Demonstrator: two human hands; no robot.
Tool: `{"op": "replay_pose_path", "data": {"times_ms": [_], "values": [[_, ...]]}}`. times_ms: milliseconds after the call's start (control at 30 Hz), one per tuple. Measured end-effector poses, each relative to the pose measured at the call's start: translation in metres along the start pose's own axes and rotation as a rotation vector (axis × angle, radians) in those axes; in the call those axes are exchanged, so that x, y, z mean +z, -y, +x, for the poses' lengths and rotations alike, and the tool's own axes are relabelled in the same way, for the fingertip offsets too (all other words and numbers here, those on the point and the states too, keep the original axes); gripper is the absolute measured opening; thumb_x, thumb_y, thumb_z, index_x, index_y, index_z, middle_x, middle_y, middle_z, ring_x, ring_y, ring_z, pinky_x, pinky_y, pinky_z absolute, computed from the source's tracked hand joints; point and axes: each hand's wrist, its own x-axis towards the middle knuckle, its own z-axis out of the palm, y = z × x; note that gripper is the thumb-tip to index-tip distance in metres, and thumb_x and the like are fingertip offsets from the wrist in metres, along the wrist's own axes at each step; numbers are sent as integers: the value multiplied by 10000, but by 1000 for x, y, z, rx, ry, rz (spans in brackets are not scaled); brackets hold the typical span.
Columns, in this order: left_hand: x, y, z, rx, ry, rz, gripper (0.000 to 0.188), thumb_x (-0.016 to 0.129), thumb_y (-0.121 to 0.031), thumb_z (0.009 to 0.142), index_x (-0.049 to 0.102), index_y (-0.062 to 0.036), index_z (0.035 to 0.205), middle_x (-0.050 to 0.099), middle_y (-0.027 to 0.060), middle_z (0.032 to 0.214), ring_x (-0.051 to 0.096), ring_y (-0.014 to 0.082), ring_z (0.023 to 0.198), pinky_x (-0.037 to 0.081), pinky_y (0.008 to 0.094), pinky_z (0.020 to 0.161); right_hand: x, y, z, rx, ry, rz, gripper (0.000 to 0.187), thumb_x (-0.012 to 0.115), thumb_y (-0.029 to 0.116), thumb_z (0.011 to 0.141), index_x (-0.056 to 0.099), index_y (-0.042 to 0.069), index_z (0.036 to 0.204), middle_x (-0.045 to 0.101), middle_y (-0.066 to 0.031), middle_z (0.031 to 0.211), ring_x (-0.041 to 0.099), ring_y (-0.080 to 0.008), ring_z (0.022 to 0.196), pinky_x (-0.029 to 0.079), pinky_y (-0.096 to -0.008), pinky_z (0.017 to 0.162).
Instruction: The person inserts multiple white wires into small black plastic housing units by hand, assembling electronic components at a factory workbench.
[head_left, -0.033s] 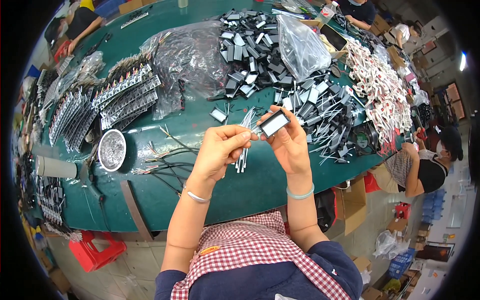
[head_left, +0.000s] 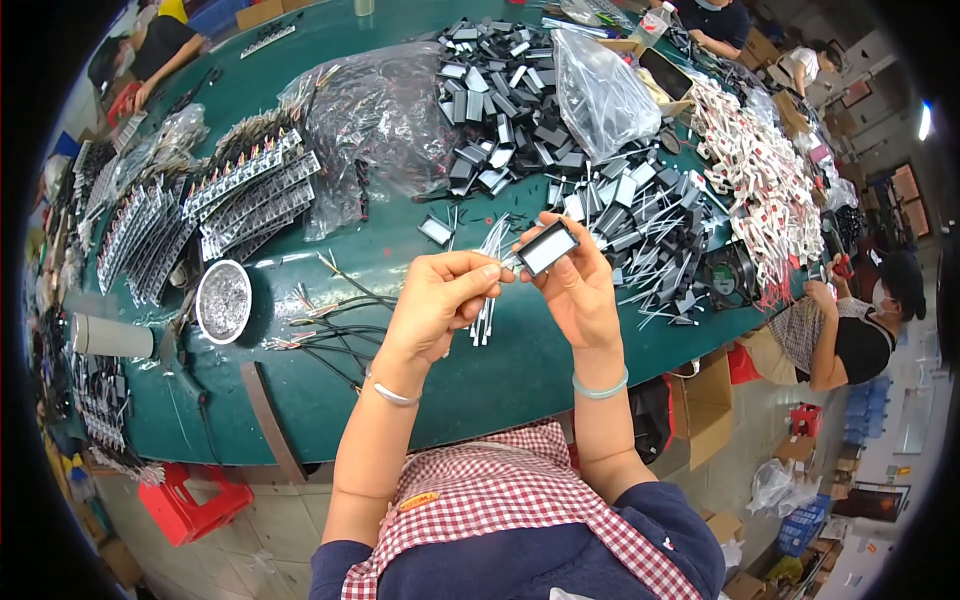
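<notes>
My right hand (head_left: 580,290) grips a small black rectangular plastic case (head_left: 548,247) with a pale inner face, tilted above the table. Close to the case's left end, my left hand (head_left: 445,298) is closed in a pinch; whatever lies between its fingertips is too small to make out. Loose white cable ties (head_left: 484,325) lie beneath and between my hands. Another black case (head_left: 435,230) rests just beyond my left hand. To the right of my right hand is a heap of black cases with white ties (head_left: 640,235).
Black cables (head_left: 345,330) with bare wire ends lie left of my hands, near a white bowl (head_left: 224,301). Stacked strips of parts (head_left: 260,205) fill the left. Plastic bags (head_left: 605,95) and white parts (head_left: 760,170) crowd the far side. A co-worker (head_left: 850,335) sits at the right.
</notes>
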Motion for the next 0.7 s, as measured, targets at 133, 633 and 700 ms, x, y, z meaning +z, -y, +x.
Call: {"op": "replay_pose_path", "data": {"times_ms": [133,633,700], "values": [[2,4,1,46,-19,64,153,640,-119,883,694,22,908,595,-2,684,405,14,477,266,155,404,-2,2,-1,-72,3,-221,464,620,127,913,441,-22,1314,595,-149,1151,596,-235,1061,499,-344,874],[2,17,4,4,35,72,200,651,-119,894,612,69,951,654,93,765,571,86,503,447,196,397,4,-4,-13,4,-134,-269,422,670,68,853,525,16,1246,480,-91,1340,484,-186,1192,429,-352,968],[8,23,4,101,-160,247,195,655,-120,893,605,65,928,650,89,751,579,93,512,451,203,397,2,-12,-15,-135,-262,-546,416,697,81,822,538,39,1204,469,-96,1328,464,-224,1219,422,-363,972]]}}
